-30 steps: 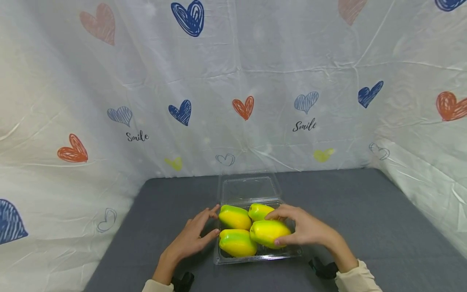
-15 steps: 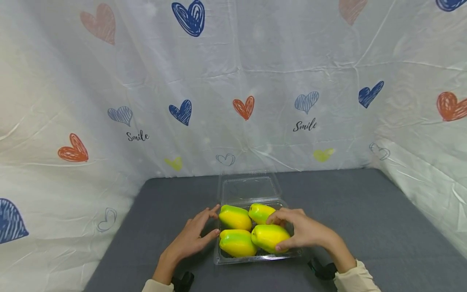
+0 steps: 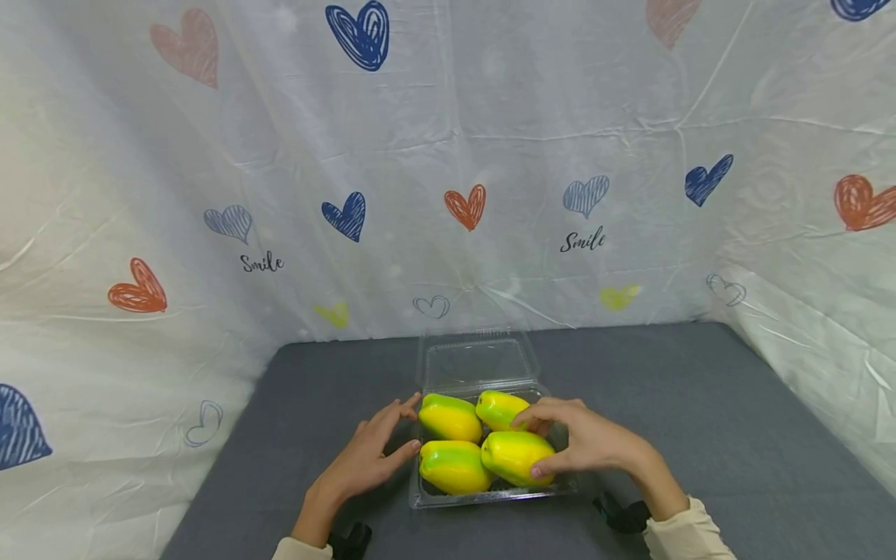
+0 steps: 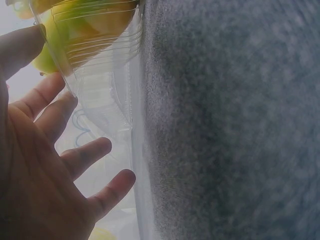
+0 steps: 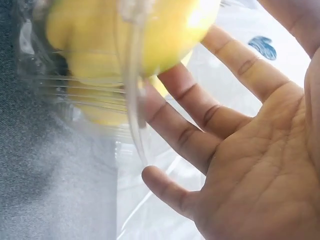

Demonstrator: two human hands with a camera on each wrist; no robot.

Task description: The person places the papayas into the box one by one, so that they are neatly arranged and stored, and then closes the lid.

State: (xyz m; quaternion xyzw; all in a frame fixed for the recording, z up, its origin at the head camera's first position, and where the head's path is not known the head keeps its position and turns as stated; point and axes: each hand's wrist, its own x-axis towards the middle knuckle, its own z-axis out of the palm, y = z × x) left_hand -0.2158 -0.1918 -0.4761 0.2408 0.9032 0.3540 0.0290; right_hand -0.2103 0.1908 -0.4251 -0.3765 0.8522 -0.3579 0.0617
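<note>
Several oblong yellow-green fruits lie in two rows in a clear plastic clamshell box. Around the front right fruit, my right hand keeps its thumb on the near side and its fingers on the far side. In the right wrist view, the fingertips reach the fruit and the box rim, and the little finger is outside the wall. My left hand rests its spread fingers and thumb against the box's left rim, beside the rear left fruit and front left fruit. Behind the right hand's fingers, the rear right fruit is partly hidden.
The box's clear lid is raised at the back. A grey cloth-covered table lies beneath everything. White sheeting with printed hearts hangs behind and at both sides. Dark straps sit at the wrists.
The front right fruit has come down a little into its corner of the box, with the right hand still around it. My left hand stays at the left rim.
</note>
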